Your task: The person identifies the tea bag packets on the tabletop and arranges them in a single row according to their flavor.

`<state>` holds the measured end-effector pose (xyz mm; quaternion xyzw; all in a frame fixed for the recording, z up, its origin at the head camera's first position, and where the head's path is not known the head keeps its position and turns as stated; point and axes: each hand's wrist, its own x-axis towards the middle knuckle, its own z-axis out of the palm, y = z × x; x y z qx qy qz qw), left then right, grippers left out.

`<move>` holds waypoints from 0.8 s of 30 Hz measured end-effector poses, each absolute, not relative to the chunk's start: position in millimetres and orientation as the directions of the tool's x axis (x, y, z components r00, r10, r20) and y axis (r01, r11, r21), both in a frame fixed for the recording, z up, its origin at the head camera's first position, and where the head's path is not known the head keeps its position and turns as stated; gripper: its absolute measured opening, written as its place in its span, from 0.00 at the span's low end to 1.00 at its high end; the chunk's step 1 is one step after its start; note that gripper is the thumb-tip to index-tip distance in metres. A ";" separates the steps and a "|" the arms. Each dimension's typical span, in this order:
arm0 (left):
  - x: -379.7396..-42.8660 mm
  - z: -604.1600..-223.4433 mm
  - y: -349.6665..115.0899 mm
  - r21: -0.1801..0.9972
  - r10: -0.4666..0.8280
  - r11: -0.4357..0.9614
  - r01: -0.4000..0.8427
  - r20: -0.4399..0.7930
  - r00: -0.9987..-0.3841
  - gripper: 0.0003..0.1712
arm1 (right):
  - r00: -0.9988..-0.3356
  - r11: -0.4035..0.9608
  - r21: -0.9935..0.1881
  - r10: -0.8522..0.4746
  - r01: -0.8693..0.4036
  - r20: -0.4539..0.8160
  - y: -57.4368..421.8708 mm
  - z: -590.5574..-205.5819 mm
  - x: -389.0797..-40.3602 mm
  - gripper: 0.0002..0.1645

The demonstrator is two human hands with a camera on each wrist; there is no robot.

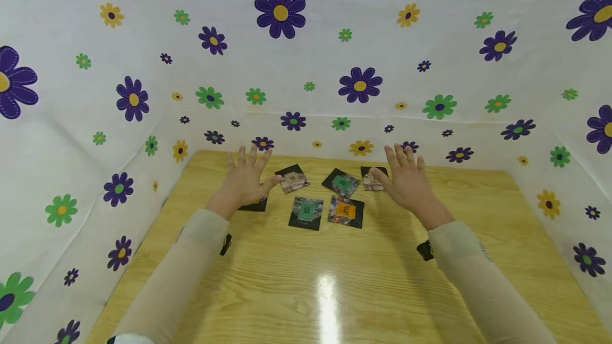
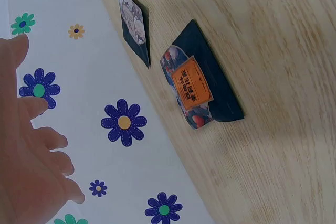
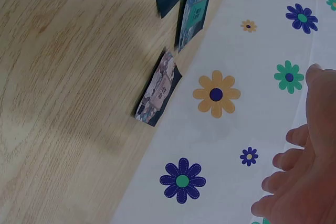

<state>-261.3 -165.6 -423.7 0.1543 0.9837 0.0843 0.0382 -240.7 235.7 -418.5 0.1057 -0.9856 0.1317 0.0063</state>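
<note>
Both hands are held up over the far part of the table with fingers spread and nothing in them. My left hand (image 1: 245, 180) hovers over a dark sachet with an orange label (image 2: 194, 82), partly hidden by it in the head view. Beside its thumb lies a tan-labelled sachet (image 1: 293, 179). My right hand (image 1: 406, 182) is nearest another tan-labelled sachet (image 1: 373, 180), which its thumb overlaps in the head view. Between the hands lie a green-labelled sachet (image 1: 341, 182) at the back, another green-labelled sachet (image 1: 306, 213) in front, and an orange-labelled sachet (image 1: 346, 212).
The wood-grain table (image 1: 287, 280) carries a bright light reflection near the front. White cloth (image 1: 315, 57) printed with purple, green and yellow flowers rises behind it and along both sides. Black strap pieces (image 1: 425, 250) show at both wrists.
</note>
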 end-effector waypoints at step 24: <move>-244.1 -455.7 -137.7 0.223 0.443 0.882 0.416 -0.088 -0.892 0.45 | -0.942 0.868 -0.383 -0.334 -0.317 0.023 212.3 -446.7 -234.5 0.44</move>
